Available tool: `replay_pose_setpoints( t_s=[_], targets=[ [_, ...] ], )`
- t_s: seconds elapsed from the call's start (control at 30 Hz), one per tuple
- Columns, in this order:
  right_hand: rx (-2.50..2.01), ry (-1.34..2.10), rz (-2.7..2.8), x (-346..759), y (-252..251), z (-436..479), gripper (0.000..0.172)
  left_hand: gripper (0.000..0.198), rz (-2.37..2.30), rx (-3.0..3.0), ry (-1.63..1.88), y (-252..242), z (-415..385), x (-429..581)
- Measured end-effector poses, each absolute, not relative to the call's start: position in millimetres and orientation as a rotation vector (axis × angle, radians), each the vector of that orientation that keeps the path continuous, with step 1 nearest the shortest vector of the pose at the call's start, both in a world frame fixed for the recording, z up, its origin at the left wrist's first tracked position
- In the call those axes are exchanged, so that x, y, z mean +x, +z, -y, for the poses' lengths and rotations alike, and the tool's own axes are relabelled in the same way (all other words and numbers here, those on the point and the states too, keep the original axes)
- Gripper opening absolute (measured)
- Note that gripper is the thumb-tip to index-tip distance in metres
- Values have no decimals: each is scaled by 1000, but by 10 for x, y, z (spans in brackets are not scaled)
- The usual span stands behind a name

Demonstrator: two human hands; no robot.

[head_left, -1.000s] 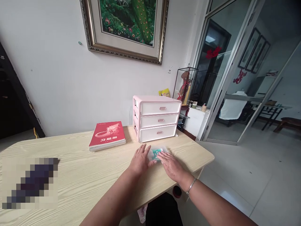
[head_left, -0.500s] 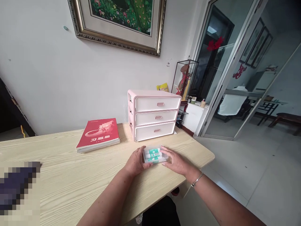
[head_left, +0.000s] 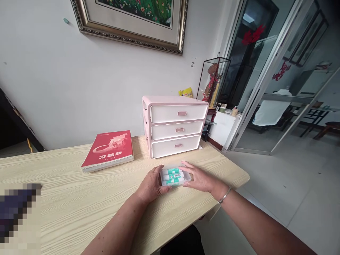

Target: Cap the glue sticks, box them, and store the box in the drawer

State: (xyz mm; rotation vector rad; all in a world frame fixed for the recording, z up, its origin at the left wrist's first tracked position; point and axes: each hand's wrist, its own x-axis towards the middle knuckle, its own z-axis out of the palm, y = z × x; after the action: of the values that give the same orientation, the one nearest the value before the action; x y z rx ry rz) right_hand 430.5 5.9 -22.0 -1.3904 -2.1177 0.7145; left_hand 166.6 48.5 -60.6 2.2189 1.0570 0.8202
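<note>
A small clear plastic box (head_left: 174, 176) with green-and-white tubes inside lies on the light wooden table (head_left: 79, 205), just in front of a pink three-drawer organiser (head_left: 175, 125). My left hand (head_left: 151, 184) grips the box's left end, fingers curled round it. Its right end is held by my right hand (head_left: 200, 178), which wears a silver bracelet at the wrist. All three drawers of the organiser are closed.
A red book (head_left: 108, 150) lies left of the organiser. A pixelated dark patch (head_left: 16, 207) sits at the table's left. The table's right edge drops to a tiled floor. A framed picture hangs on the wall, and a glass display case (head_left: 214, 83) stands behind.
Both hands lay flat over the box a second ago; now they grip its two ends and the tubes show. The view has tilted downward slightly.
</note>
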Motion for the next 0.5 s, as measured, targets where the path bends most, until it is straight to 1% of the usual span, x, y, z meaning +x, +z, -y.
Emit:
replay_pose_setpoints(
  t_s=[0.1, 0.23, 0.33, 0.43, 0.5],
  targets=[
    [-1388, 612, 2102, 4279, -290, -60, 66, 94, -1072, 2226, 834, -628, -492, 1671],
    [-1358, 579, 2096, 4273, -315, -68, 65, 93, -1085, 2217, 830, -653, -489, 1683],
    [-1333, 635, 2053, 4255, -300, -53, 66, 92, -1092, 2222, 861, -639, -448, 1680],
    [-1299, 749, 2032, 4197, -281, -61, 72, 88, -1107, 2261, 875, -596, -376, 1659],
    [-1245, 872, 1922, 4132, -265, -124, 69, 86, -1087, 2304, 847, -564, -324, 1642]
  ],
)
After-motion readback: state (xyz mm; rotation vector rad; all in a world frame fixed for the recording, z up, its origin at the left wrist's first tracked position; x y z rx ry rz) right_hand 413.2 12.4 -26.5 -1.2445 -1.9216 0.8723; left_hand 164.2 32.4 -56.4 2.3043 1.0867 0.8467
